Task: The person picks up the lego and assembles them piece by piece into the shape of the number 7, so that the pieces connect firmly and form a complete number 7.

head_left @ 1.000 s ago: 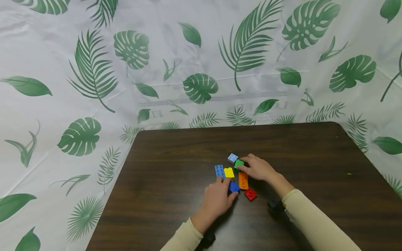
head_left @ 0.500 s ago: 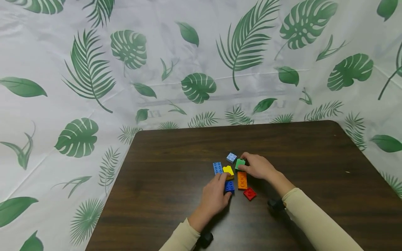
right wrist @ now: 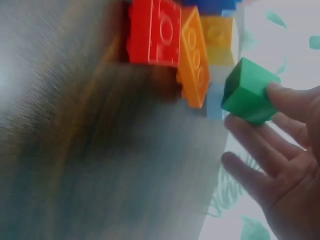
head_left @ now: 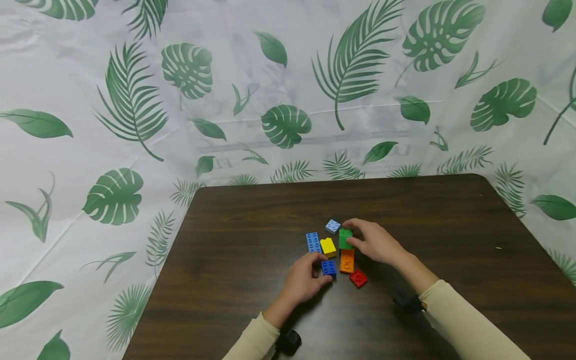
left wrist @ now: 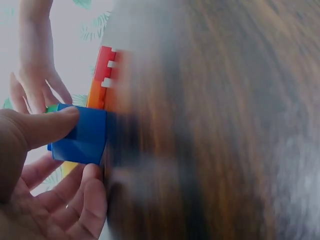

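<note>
My left hand point(head_left: 302, 281) holds a dark blue toy brick point(head_left: 329, 268) between thumb and fingers. Up close in the left wrist view, the thumb lies on one face of this blue brick point(left wrist: 82, 132), with curled fingers at its lower edge. Behind and to the right, my right hand point(head_left: 374, 241) pinches a green brick point(head_left: 345, 239). From the right wrist, the green brick point(right wrist: 251, 92) appears tilted, thumb on one side and fingertips under it. Beside the blue brick lie a yellow brick point(head_left: 328, 247) and an orange brick point(head_left: 347, 261).
A longer blue brick point(head_left: 313, 242) lies left of the yellow one, and a light blue brick point(head_left: 333, 226) sits at the back. A red brick point(head_left: 358, 278) is nearest the front. All are on a dark wooden table point(head_left: 243, 235) before a leaf-print cloth point(head_left: 243, 90).
The green brick has turned and come slightly forward, close to the orange brick, in my right hand. The dark blue brick has turned straighter, and my left fingers have drawn back from the yellow brick.
</note>
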`<state>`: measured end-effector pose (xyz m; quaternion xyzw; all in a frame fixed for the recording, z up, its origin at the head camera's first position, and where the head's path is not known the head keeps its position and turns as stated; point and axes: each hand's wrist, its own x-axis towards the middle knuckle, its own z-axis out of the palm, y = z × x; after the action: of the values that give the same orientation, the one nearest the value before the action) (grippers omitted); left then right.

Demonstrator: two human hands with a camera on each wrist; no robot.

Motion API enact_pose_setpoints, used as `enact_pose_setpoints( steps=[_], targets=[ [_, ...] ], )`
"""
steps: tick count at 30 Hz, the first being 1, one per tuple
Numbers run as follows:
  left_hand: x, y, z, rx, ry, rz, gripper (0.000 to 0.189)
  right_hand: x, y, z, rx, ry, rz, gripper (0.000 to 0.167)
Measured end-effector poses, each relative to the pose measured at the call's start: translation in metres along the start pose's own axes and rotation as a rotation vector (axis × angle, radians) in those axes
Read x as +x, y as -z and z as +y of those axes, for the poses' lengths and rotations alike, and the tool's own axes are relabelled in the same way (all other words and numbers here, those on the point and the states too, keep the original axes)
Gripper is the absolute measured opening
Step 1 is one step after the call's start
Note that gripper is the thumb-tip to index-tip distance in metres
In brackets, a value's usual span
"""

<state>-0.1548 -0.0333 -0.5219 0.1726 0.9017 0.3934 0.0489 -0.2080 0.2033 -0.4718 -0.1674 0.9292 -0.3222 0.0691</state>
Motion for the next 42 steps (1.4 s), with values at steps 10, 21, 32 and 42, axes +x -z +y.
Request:
enact_pose_setpoints(
  steps=[10,21,32,42],
  targets=[
    [-0.004,0.005,-0.003,-0.082,-0.017,0.002,0.035,-0.034,-0.015,-0.029,0.009,0.263,0.038,0.044],
    [-0.001,0.005,-0.008,-0.08,-0.027,0.005,0.04,-0.037,-0.033,-0.039,-0.054,0.389,0.03,0.04],
    [0.002,0.005,-0.007,-0.072,-0.032,-0.001,0.04,-0.035,-0.038,-0.037,-0.083,0.416,0.081,0.039],
    [0.003,0.005,-0.005,-0.04,-0.063,0.004,0.039,-0.036,-0.037,-0.038,-0.137,0.407,0.091,0.038]
  ],
)
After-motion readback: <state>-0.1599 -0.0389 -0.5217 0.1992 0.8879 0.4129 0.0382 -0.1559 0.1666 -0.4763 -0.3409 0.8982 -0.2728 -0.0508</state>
